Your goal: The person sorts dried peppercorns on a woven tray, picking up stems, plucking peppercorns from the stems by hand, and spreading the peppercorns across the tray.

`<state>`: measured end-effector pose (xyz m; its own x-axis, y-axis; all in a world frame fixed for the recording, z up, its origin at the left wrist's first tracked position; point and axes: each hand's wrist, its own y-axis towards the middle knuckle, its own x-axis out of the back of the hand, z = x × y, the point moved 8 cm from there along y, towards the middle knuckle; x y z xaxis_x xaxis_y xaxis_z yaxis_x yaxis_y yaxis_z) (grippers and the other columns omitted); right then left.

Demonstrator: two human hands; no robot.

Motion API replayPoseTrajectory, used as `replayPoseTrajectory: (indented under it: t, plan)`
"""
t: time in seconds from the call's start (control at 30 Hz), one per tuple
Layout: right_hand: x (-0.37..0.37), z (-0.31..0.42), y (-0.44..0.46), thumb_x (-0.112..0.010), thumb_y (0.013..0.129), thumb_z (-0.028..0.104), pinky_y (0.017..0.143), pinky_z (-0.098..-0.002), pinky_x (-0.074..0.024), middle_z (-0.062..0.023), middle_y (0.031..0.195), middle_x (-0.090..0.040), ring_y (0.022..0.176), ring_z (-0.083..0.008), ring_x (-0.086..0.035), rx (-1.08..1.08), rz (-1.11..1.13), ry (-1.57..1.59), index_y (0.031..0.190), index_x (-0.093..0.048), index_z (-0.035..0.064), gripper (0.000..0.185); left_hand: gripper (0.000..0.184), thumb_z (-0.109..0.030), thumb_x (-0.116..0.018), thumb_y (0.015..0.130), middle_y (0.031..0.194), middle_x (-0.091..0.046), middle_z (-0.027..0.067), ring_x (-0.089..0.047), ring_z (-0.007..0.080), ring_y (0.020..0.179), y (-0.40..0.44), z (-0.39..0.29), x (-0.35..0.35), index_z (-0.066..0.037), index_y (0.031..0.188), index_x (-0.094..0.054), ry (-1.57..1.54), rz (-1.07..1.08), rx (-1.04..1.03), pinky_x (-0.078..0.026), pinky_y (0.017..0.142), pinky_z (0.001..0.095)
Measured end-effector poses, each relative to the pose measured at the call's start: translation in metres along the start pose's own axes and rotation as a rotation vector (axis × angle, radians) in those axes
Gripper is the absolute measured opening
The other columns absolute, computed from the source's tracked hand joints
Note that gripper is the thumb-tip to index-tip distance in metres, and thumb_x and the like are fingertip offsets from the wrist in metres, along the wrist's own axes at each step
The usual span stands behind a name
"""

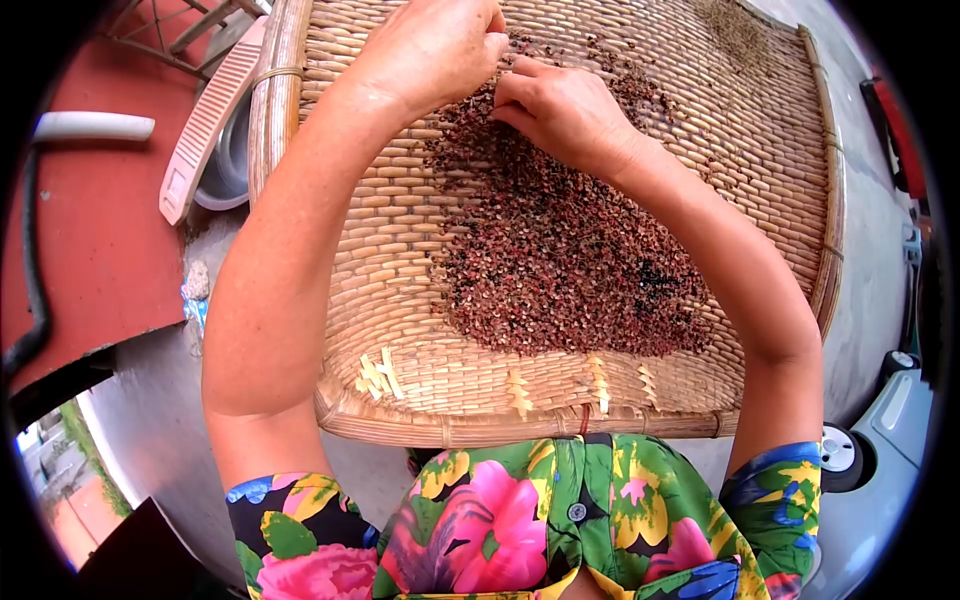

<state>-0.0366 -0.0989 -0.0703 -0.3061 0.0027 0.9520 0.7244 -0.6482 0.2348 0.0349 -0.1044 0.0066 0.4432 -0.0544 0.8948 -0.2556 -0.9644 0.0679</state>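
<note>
A broad woven bamboo tray (pixel 385 220) lies in front of my body. On it is spread a heap of small dark red and black husks and seeds (pixel 560 270) that look like Sichuan peppercorns. My left hand (pixel 435 50) is over the heap's far left edge, fingers curled together, its fingertips partly cut off by the top of the view. Just right of it, my right hand (pixel 565 110) pinches thumb and fingers together low over the husks. Whatever either pinch holds is too small or hidden to make out.
Pale strips (pixel 378 375) and zigzag pieces (pixel 598 385) lie along the tray's near edge. Brownish bits (pixel 735 35) sit at its far right. To the left are a pink ridged plastic board (pixel 215 120) and a grey basin (pixel 228 165); at right, a light blue wheeled object (pixel 890 450).
</note>
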Motion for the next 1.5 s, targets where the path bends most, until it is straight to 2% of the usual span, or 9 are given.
replayPoseTrajectory:
  t: [0.2,0.27,0.4,0.7,0.93,1.17,1.27,1.33,1.5]
  plan:
    - [0.021,-0.033,-0.015,-0.059,0.079,0.02,0.057,-0.0264,-0.0461,-0.0048,0.068,-0.06,0.063,-0.0117,-0.056,-0.282,-0.01,0.531,0.082,-0.059,0.0039,0.017,0.022,-0.013,-0.048,0.077,0.082,-0.061,0.0211,-0.06,0.031,0.08,0.009,0.013,-0.015,0.003,0.087,-0.06,0.004,-0.035,-0.05,-0.046,0.073,0.0376]
    - [0.011,-0.046,-0.025,-0.059,0.08,0.02,0.054,-0.0212,-0.0439,-0.0005,0.067,-0.057,0.062,-0.0065,-0.053,-0.529,0.063,0.892,0.084,-0.059,0.0056,0.015,0.022,-0.016,-0.045,0.084,0.071,-0.057,0.0025,-0.054,0.0087,0.057,0.014,0.02,-0.035,0.001,0.087,-0.058,-0.201,0.053,-0.162,-0.044,0.049,0.0199]
    - [0.013,-0.055,-0.035,-0.06,0.08,0.023,0.051,-0.0183,-0.0412,0.0016,0.067,-0.056,0.059,-0.0036,-0.051,-0.579,-0.001,1.287,0.084,-0.059,0.007,0.017,0.024,-0.02,-0.047,0.087,0.079,-0.059,0.0032,-0.057,0.0097,0.067,0.006,0.01,-0.048,-0.001,0.094,-0.059,-0.505,0.351,0.037,-0.048,0.055,0.0209]
    - [0.044,-0.049,-0.043,-0.059,0.082,0.024,0.045,-0.017,-0.0382,0.0025,0.061,-0.053,0.054,-0.0027,-0.047,-0.461,-0.205,1.148,0.084,-0.06,0.0034,0.021,0.023,-0.026,-0.056,0.084,0.071,-0.057,0.0016,-0.056,0.0079,0.061,0.0,-0.002,-0.059,-0.003,0.082,-0.058,-0.915,0.413,0.193,-0.05,0.055,0.0202]
    - [0.08,-0.08,-0.049,-0.055,0.085,0.025,0.046,-0.017,-0.0372,0.0014,0.061,-0.053,0.053,-0.0038,-0.048,-0.501,-0.405,0.98,0.082,-0.056,0.0065,0.018,0.018,-0.019,-0.046,0.083,0.064,-0.054,-0.0003,-0.053,0.0073,0.055,-0.002,-0.005,-0.057,-0.006,0.074,-0.053,-0.601,0.48,0.119,-0.047,0.05,0.0197]
    - [0.209,-0.201,-0.052,-0.057,0.08,0.018,0.052,-0.0238,-0.0426,-0.0064,0.062,-0.055,0.059,-0.0105,-0.051,-0.548,-0.753,-0.177,0.081,-0.056,-0.0025,0.02,0.032,-0.025,-0.045,0.085,0.062,-0.054,0.0178,-0.053,0.0285,0.057,0.012,0.016,-0.016,0.004,0.073,-0.052,0.17,-0.056,-0.133,-0.042,0.06,0.0385]
    - [0.191,-0.191,-0.047,-0.058,0.08,0.018,0.057,-0.0256,-0.0455,-0.007,0.061,-0.055,0.062,-0.0124,-0.053,-0.175,-0.655,-0.786,0.092,-0.059,-0.0011,0.022,0.027,-0.023,-0.051,0.082,0.07,-0.058,0.0182,-0.058,0.0297,0.067,0.011,0.024,-0.013,0.003,0.082,-0.056,0.243,-0.099,-0.087,-0.044,0.065,0.0381]
    - [0.158,-0.16,-0.036,-0.059,0.079,0.017,0.059,-0.0277,-0.0479,-0.0075,0.059,-0.055,0.061,-0.0151,-0.055,-0.403,-0.543,0.146,0.1,-0.059,-0.0014,0.028,0.023,-0.02,-0.053,0.081,0.081,-0.061,0.0177,-0.06,0.029,0.077,0.01,0.022,-0.007,0.002,0.09,-0.057,0.184,-0.281,-0.212,-0.046,0.071,0.036]
    - [0.041,-0.037,-0.017,-0.055,0.081,0.024,0.062,-0.0322,-0.0496,-0.0101,0.077,-0.058,0.068,-0.0201,-0.059,-0.174,-0.091,0.03,0.091,-0.057,0.0032,0.023,0.024,-0.018,-0.053,0.081,0.087,-0.062,0.0156,-0.06,0.0268,0.081,0.012,0.016,-0.013,0.001,0.094,-0.058,0.131,-0.111,-0.13,-0.046,0.074,0.0333]
